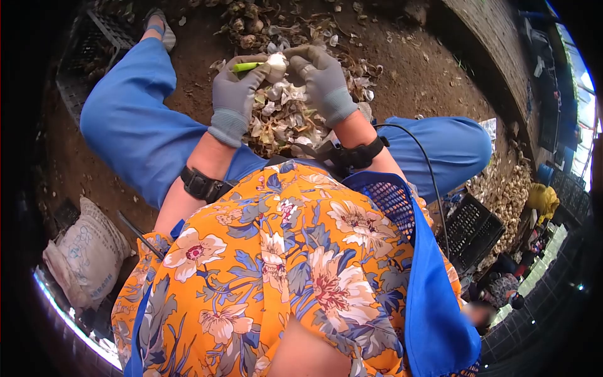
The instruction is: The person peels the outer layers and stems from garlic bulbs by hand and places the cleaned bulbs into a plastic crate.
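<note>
A whitish garlic bulb (pixel 276 66) sits between my two gloved hands, above a heap of dry garlic skins (pixel 286 110). My left hand (pixel 240 88), in a grey glove, is closed around a bright green handle (pixel 247 66), and its thumb tip reaches the bulb's left side. Whatever the handle belongs to is hidden by the fingers and the bulb. From the other side my right hand (pixel 321 78), gloved alike, curls its fingers over the bulb's upper right edge, with the thumb bent toward it.
More garlic bulbs and skins (pixel 251 25) lie on the dirt beyond my hands. Black plastic crates (pixel 94 56) stand far left and at right (pixel 468 232). A white sack (pixel 91 254) rests at left. Garlic (pixel 512 195) is spread at right, near a person (pixel 499 289). A black cable (pixel 430 166) crosses my leg.
</note>
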{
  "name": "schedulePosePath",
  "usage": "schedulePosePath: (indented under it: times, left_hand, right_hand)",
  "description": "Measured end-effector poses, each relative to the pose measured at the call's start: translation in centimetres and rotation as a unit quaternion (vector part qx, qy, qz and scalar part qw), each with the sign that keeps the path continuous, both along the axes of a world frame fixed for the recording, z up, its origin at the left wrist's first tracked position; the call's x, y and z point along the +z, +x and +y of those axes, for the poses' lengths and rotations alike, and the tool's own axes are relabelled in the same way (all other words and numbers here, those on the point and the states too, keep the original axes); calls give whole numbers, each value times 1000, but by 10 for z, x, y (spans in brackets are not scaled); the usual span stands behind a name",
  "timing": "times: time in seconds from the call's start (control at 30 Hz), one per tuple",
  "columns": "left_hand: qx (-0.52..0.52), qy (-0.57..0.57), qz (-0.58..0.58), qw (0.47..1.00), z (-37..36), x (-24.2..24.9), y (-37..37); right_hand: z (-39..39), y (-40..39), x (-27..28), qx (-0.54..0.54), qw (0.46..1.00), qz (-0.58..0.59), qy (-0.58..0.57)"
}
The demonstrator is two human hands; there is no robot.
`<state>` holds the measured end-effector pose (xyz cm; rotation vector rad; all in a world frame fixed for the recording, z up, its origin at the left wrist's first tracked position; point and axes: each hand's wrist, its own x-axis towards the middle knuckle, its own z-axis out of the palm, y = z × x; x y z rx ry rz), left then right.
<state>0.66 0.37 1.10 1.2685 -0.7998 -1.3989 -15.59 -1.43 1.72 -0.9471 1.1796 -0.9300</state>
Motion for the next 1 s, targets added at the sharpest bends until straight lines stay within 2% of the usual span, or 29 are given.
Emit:
schedulePosePath:
  times: [0.1,0.17,0.23,0.3,0.37,0.4,0.43,0.5,0.53,0.57,0.6,0.63,0.67,0.73,0.77,0.8,0.93,1.0]
  left_hand:
    - [-8,10,-28,1000,-1,2,1]
    - [-3,-10,-48,999,0,5,-4]
    - [4,-30,-69,997,-1,5,-4]
    - [-19,-62,-4,998,-1,-1,0]
    - [-4,-48,21,999,-1,3,-2]
    - [11,-36,45,998,-1,4,-2]
    - [11,-37,45,998,-2,3,1]
    - [20,-35,102,994,-5,-1,7]
    - [23,-36,102,994,-6,-1,8]
    - [20,-47,116,992,-7,-2,9]
    - [15,-57,130,990,-7,-2,9]
    - [14,-57,129,990,-7,-2,9]
    - [5,-68,115,991,-7,-1,9]
    - [-6,-81,103,991,-6,9,6]
    - [-29,-104,29,994,-4,15,5]
    - [-53,-127,-46,989,-3,20,4]
    - [-91,-170,-96,977,-2,16,8]
    - [-87,-180,-83,976,-3,13,7]
  right_hand:
    - [3,4,6,6,999,38,-15]
    - [7,9,-1,-37,979,112,-169]
    - [5,9,-3,-41,978,107,-172]
    - [-3,3,-13,-45,978,103,-175]
    - [-21,-21,-34,-107,928,300,-191]
    - [-22,-31,-29,-84,914,363,-162]
    - [-22,-37,-30,-85,914,363,-163]
    - [-22,-42,-29,-21,789,541,-290]
    - [-22,-38,-25,-29,880,389,-272]
    - [-20,-33,-22,-27,880,388,-273]
    - [-17,-24,-10,-26,962,226,-149]
    - [-14,-16,-4,-25,998,54,-19]
    - [-11,-11,-6,-8,994,83,-70]
    - [-8,-2,0,13,990,112,-88]
    - [-5,2,4,36,984,141,-104]
    - [-2,7,9,29,989,129,-62]
    - [-3,5,-2,40,991,113,-65]
    - [-4,6,-4,-21,999,-36,16]
